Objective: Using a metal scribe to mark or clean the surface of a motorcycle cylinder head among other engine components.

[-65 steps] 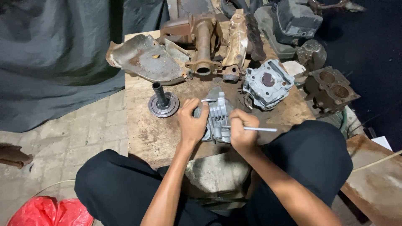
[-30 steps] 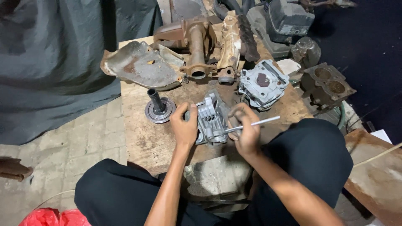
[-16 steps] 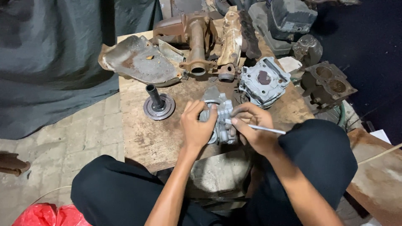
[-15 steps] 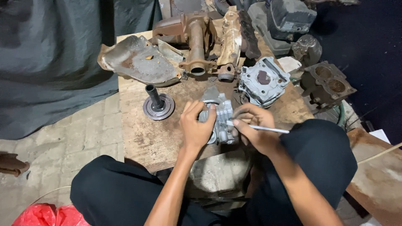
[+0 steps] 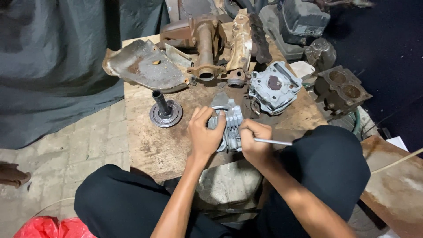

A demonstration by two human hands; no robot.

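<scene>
A small grey finned metal engine part point(image 5: 231, 120) rests on the worn wooden board point(image 5: 158, 147) in front of me. My left hand point(image 5: 205, 135) wraps around its left side and grips it. My right hand point(image 5: 254, 142) is closed on a thin metal rod tool point(image 5: 273, 142), whose tip is at the part's right side and whose shaft sticks out to the right. Both forearms reach in from below, over my black-trousered legs.
On the board lie a flanged shaft piece point(image 5: 164, 112), a grey cylinder head point(image 5: 275, 87), a rusty cover plate point(image 5: 143, 66) and rusty pipe castings point(image 5: 206, 48). A dark engine block point(image 5: 341, 90) sits at the right. A grey tarp point(image 5: 53, 66) hangs left; a red bag point(image 5: 44, 227) lies at the bottom left.
My hands and the finned part have stayed at the board's near edge. The rod has swung from pointing up-right to nearly level, with my right hand drawn closer to the part.
</scene>
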